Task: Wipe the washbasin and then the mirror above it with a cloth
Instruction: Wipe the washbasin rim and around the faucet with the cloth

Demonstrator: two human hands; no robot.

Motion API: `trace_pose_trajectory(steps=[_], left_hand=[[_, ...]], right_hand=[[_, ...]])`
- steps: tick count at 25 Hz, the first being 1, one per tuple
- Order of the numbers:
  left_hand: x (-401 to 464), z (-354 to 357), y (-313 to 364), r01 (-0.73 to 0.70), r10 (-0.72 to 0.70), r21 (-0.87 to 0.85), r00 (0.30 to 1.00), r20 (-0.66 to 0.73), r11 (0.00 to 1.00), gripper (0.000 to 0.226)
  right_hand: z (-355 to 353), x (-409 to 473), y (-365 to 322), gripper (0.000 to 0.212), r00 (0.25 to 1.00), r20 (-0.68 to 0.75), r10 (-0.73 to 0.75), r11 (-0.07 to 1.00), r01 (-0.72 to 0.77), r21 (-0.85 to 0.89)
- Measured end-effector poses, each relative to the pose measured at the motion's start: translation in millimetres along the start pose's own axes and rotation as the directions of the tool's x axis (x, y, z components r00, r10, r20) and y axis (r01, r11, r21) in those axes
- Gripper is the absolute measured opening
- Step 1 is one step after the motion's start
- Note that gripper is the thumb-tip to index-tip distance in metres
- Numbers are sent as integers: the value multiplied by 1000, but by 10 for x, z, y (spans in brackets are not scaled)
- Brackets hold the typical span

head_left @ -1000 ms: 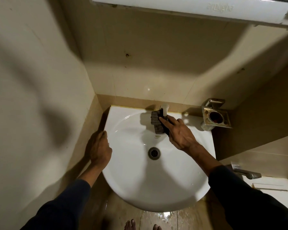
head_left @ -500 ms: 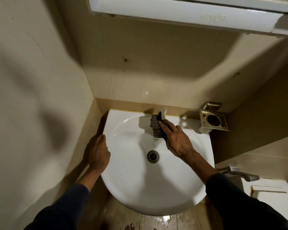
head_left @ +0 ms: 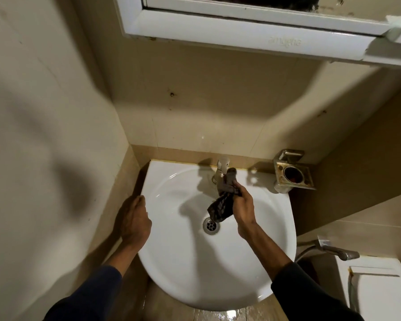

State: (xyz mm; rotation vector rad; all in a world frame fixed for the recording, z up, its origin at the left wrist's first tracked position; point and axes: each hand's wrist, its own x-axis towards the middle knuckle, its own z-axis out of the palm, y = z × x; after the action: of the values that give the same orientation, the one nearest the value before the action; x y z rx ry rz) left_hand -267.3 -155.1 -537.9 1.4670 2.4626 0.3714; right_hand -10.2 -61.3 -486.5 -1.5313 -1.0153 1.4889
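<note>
Presently listed: dark patterned rag cloth (head_left: 221, 202), judged soft, light, limp and likely damp, bunched in my clenched right hand (head_left: 242, 206) just beside the chrome tap (head_left: 222, 166) over the white ceramic washbasin (head_left: 183, 262), whose left rim my left hand (head_left: 134, 218) grips; best held wadded at mid-cloth.

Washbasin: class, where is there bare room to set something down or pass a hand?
Bare: near bowl between the drain and the washbasin front rim; the back ledge left of the tap. Crowded: by the tap, where the right hand grips the cloth; left hand holds the left rim.
</note>
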Motion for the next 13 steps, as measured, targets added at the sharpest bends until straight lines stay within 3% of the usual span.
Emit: trace_pose_trajectory(steps=[2, 4, 7, 10, 12, 13], left_hand=[[1, 13, -8, -3, 3, 12, 1000, 3, 1000, 55], [-3, 8, 5, -5, 5, 14, 1000, 2, 1000, 54], [-26, 2, 5, 0, 0, -13, 1000, -18, 1000, 54], [-31, 19, 11, -10, 10, 2, 1000, -28, 1000, 54], [-24, 23, 7, 1, -1, -7, 1000, -27, 1000, 54], [-20, 15, 1, -1, 0, -14, 1000, -20, 1000, 55]], right_hand=[[-6, -59, 32, 36, 972, 135, 193, 904, -230, 360], [-10, -63, 18, 38, 917, 306, 254, 727, -390, 565], [90, -66, 90, 37, 845, 373, 382, 566, -533, 628], [142, -86, 182, 59, 820, 466, 332, 498, -572, 651], [212, -161, 221, 45, 820, 443, 363, 482, -572, 663], [265, -225, 232, 40, 831, 415, 370, 545, -556, 628]])
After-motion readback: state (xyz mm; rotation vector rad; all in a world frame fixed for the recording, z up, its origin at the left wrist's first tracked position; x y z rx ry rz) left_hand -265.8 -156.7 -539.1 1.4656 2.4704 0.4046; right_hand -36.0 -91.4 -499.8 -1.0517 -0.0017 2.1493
